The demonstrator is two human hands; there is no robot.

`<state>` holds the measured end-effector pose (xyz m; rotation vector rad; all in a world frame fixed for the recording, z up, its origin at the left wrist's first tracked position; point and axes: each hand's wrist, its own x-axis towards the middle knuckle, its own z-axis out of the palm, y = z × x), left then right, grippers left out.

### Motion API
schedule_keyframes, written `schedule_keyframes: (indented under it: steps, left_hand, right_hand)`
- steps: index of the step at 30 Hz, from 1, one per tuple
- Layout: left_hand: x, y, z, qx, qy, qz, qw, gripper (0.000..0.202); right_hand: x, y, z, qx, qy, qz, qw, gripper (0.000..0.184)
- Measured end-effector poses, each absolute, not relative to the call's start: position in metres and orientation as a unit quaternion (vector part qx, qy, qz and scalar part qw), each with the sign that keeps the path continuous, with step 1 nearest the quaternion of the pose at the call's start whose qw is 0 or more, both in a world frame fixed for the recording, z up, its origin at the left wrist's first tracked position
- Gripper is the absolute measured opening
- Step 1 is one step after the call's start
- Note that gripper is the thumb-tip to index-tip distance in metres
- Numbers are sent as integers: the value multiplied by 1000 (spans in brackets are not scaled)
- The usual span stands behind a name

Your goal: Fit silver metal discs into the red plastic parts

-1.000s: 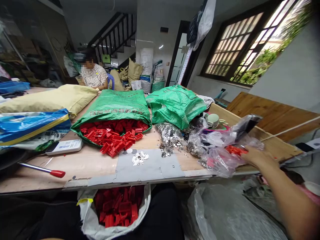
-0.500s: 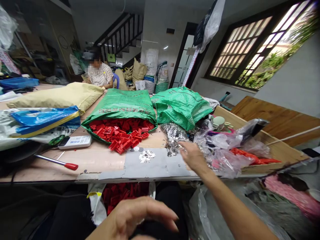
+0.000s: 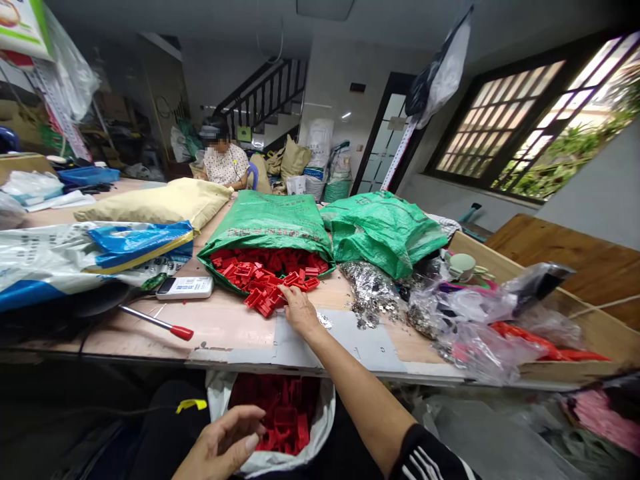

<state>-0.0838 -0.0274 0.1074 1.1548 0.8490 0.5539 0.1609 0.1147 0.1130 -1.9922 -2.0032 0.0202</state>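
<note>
My right hand (image 3: 299,310) reaches across the table edge to a spill of red plastic pieces (image 3: 265,280) pouring from an open green sack (image 3: 267,220). Its fingers lie on the nearest pieces, slightly curled; nothing is clearly held. A small heap of shiny metal parts (image 3: 325,321) lies just right of that hand on a grey patch (image 3: 360,340). My left hand (image 3: 223,445) hovers low over my lap, fingers apart and empty, beside a white bag of red pieces (image 3: 283,423) under the table.
A second green sack (image 3: 387,230) and a pile of metal parts (image 3: 373,293) lie to the right, then clear plastic bags (image 3: 475,320). A red-handled tool (image 3: 160,324), a remote-like device (image 3: 185,287) and blue-white sacks (image 3: 95,250) lie left. Another person (image 3: 225,163) sits at the far end.
My right hand has swung left from the plastic bags, past the metal parts, onto the red pieces. My left hand has come into view low down. The camera has turned left.
</note>
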Motion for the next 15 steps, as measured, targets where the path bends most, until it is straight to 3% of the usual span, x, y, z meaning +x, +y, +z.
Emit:
schedule_keyframes:
  steps: [10,15]
  left_hand:
    - [-68,2,84,434,413,346,722,45]
    - [-44,40,91,424,433,376,701,56]
  right_hand:
    - [163,117,114,-685,-713,32,148,31]
    - [160,90,114,-662,-699,99,251,18]
